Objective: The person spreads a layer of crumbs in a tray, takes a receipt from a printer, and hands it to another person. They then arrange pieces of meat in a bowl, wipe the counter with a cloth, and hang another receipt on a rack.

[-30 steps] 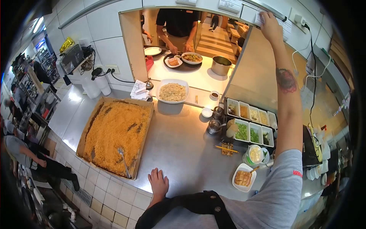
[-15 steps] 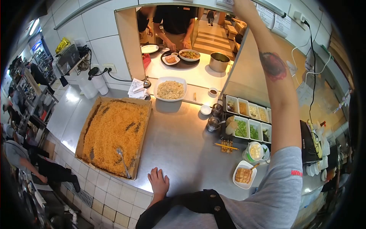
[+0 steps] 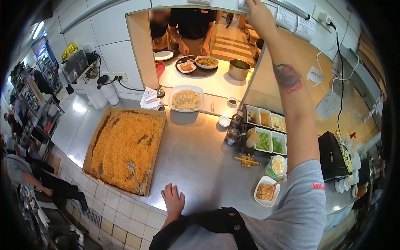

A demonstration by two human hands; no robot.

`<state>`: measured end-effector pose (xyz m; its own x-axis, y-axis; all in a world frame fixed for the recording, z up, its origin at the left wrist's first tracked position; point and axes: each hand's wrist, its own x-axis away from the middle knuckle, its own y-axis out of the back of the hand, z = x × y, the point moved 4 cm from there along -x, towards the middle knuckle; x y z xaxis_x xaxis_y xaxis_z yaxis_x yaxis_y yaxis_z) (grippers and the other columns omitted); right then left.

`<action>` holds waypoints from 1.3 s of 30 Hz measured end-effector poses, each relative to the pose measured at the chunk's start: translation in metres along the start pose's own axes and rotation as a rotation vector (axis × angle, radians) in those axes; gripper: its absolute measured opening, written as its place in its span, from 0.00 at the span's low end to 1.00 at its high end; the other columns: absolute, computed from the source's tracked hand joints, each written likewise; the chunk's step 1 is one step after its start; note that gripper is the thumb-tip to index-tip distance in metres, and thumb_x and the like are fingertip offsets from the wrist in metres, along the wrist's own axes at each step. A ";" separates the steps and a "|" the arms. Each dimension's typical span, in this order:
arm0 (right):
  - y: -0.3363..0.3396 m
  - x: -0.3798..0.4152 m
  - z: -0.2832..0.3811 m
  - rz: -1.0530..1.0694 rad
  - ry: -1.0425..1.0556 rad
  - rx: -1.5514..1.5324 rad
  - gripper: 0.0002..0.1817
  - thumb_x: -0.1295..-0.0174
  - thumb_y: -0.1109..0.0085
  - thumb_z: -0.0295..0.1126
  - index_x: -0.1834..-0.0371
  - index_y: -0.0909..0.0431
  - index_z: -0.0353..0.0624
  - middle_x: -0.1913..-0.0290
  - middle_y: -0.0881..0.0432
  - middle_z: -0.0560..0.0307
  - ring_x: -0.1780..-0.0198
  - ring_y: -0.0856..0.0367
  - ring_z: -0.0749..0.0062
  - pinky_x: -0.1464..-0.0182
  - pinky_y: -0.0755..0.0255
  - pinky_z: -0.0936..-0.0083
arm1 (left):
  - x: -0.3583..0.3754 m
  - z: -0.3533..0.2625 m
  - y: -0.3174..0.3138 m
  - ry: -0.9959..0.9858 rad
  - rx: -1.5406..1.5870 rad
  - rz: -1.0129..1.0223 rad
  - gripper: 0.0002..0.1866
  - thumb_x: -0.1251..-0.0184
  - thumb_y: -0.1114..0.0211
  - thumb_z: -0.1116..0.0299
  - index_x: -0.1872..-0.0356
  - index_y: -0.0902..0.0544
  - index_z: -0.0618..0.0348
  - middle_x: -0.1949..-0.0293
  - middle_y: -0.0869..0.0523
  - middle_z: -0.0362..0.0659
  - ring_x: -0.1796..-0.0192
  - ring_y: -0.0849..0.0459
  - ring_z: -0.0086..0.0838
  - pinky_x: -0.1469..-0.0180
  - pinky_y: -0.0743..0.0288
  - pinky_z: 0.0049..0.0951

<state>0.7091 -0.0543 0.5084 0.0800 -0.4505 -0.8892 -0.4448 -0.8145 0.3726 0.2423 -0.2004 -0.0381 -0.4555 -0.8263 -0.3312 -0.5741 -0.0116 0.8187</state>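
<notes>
My left hand (image 3: 173, 199) lies flat on the steel counter's front edge, fingers spread, holding nothing. To its left is a shallow tray (image 3: 158, 148) of orange-brown crumbly food, with a metal spoon (image 3: 135, 177) resting in it. My right arm stretches up to the wall above the pass window. At the top edge of the view, my right hand (image 3: 260, 18) is beside a paper slip (image 3: 245, 4) on the rail; its fingertips are partly cut off. More printed slips (image 3: 286, 17) hang just to its right.
A white bowl of fried rice (image 3: 186, 100) stands at the pass window. Containers of chopped toppings (image 3: 263, 140), a tub (image 3: 278, 165) and a dish with browned slices (image 3: 266, 191) are on the right. Beyond the window, a person in black (image 3: 191, 25) stands behind a round tray (image 3: 204, 71).
My right hand and forearm have shifted left and slightly down along the slip rail, uncovering more of the wall on the right. My left hand has stayed in place.
</notes>
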 end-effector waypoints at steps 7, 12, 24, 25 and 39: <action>-0.025 0.015 0.007 -0.078 -0.063 -0.002 0.23 0.49 0.40 0.27 0.47 0.28 0.41 0.47 0.26 0.44 0.49 0.23 0.48 0.51 0.24 0.60 | 0.000 0.002 -0.001 0.007 -0.010 0.021 0.23 0.46 0.38 0.65 0.50 0.27 0.64 0.41 0.30 0.56 0.35 0.36 0.50 0.35 0.47 0.59; -0.020 0.015 0.019 -0.111 -0.207 -0.066 0.16 0.52 0.40 0.26 0.59 0.29 0.38 0.53 0.29 0.40 0.52 0.27 0.44 0.51 0.28 0.56 | 0.001 0.002 -0.001 -0.001 -0.006 0.020 0.23 0.47 0.38 0.65 0.49 0.28 0.64 0.41 0.31 0.55 0.35 0.36 0.50 0.35 0.47 0.59; -0.006 -0.003 0.042 0.129 -0.243 0.107 0.38 0.50 0.35 0.40 0.32 0.38 0.55 0.43 0.33 0.34 0.41 0.32 0.42 0.41 0.33 0.53 | 0.000 0.002 0.001 0.009 0.002 0.024 0.24 0.47 0.37 0.66 0.48 0.28 0.63 0.41 0.32 0.54 0.35 0.36 0.49 0.35 0.47 0.58; -0.015 -0.008 0.029 0.147 -0.334 0.024 0.41 0.51 0.34 0.39 0.31 0.40 0.49 0.43 0.32 0.34 0.42 0.31 0.42 0.42 0.31 0.53 | -0.001 0.001 0.001 0.016 0.002 0.034 0.24 0.47 0.37 0.66 0.48 0.27 0.63 0.41 0.32 0.54 0.35 0.36 0.49 0.35 0.47 0.58; -0.022 -0.013 0.020 0.026 -0.458 0.282 0.27 0.42 0.51 0.28 0.38 0.35 0.33 0.42 0.30 0.35 0.41 0.29 0.45 0.42 0.32 0.53 | 0.000 0.003 0.000 0.027 0.018 0.021 0.23 0.47 0.37 0.65 0.49 0.27 0.62 0.41 0.31 0.54 0.35 0.36 0.48 0.34 0.48 0.59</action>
<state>0.7003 -0.0235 0.5062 -0.3036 -0.2124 -0.9288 -0.6687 -0.6469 0.3665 0.2404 -0.1984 -0.0398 -0.4492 -0.8410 -0.3014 -0.5768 0.0154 0.8167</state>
